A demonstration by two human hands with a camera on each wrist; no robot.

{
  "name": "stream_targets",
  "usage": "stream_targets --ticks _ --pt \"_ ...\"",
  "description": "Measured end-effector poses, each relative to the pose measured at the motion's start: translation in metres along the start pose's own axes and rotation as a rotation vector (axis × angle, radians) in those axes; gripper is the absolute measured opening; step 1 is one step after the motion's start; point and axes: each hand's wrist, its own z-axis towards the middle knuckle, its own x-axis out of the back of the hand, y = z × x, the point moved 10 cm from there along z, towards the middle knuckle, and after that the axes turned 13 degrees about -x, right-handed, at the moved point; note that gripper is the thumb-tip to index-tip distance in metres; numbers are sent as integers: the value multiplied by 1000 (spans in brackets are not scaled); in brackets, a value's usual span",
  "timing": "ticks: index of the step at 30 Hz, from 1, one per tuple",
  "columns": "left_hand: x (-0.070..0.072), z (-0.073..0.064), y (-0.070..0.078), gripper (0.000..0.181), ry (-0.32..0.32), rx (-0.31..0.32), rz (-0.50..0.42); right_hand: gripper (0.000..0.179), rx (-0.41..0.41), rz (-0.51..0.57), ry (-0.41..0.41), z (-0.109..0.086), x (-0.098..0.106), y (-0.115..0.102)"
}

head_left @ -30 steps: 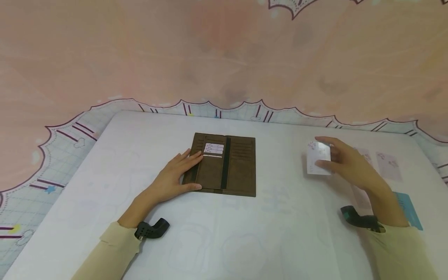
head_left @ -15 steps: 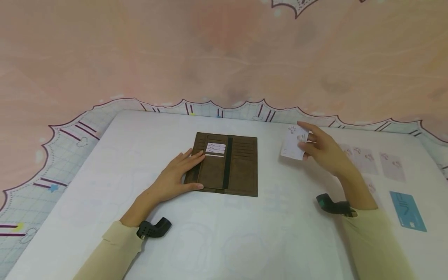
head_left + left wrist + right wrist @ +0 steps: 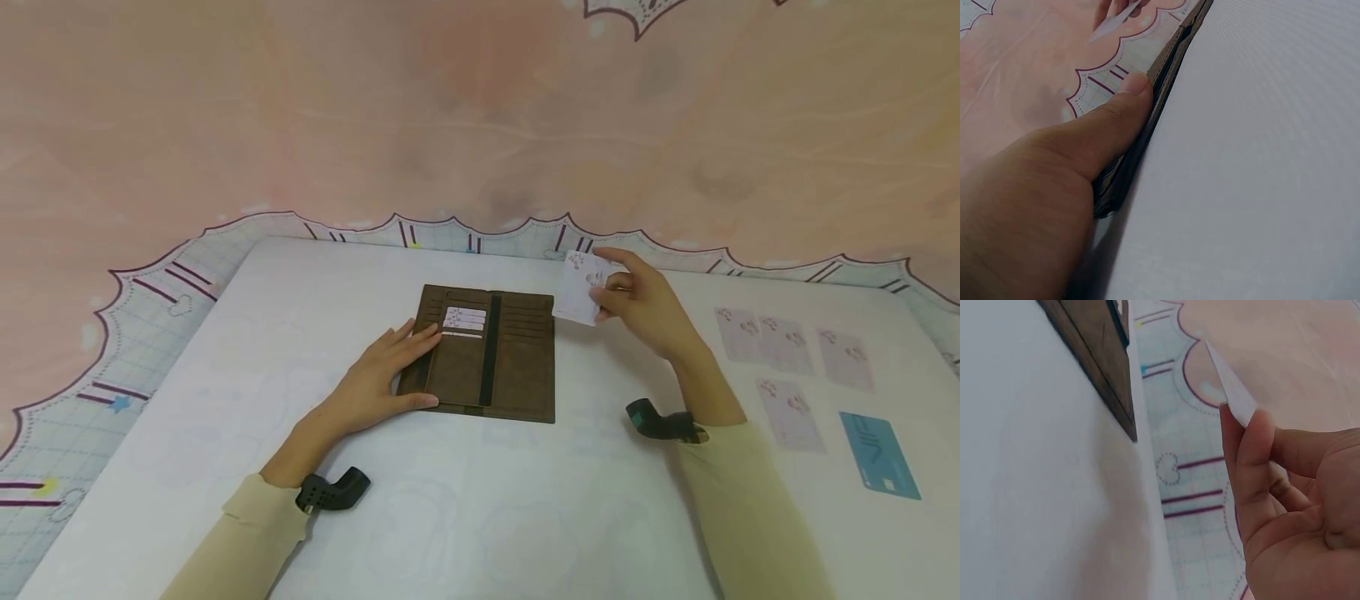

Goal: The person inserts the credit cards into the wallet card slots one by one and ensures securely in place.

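Note:
A brown wallet (image 3: 521,379) lies spread flat on the white table, with a dark band down its middle. Several white cards (image 3: 465,317) show in the slots of its left half. My left hand (image 3: 367,383) rests on the wallet's left side, fingers straight; the left wrist view shows the thumb (image 3: 1110,119) along its edge. Between thumb and fingers my right hand (image 3: 648,304) pinches a white card (image 3: 577,287) with a pink flower print. That card is held tilted above the table by the wallet's upper right corner. In the right wrist view the card (image 3: 1232,384) appears nearly edge-on.
Several pale flower-print cards (image 3: 791,417) lie on the right of the white table (image 3: 480,517). Near them is a blue card (image 3: 879,454) marked VIP. Behind the table hangs a peach cloth (image 3: 337,125) with a scalloped border.
My right hand has carried the white card leftward from the cards on the right to beside the wallet, raising it a little. The left hand has stayed on the wallet.

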Motion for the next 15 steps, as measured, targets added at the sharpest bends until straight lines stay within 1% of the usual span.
stream_targets --ticks 2,5,10,15 --pt "0 0 0 85 -1 -5 4 56 -2 5 5 4 -5 -1" --pt "0 1 -1 85 -5 -4 11 57 -1 47 10 9 -13 -4" --pt "2 -1 -1 85 1 2 9 57 18 156 9 15 -24 -13" --pt "2 0 3 84 7 -13 1 55 22 257 -7 21 -35 -17"
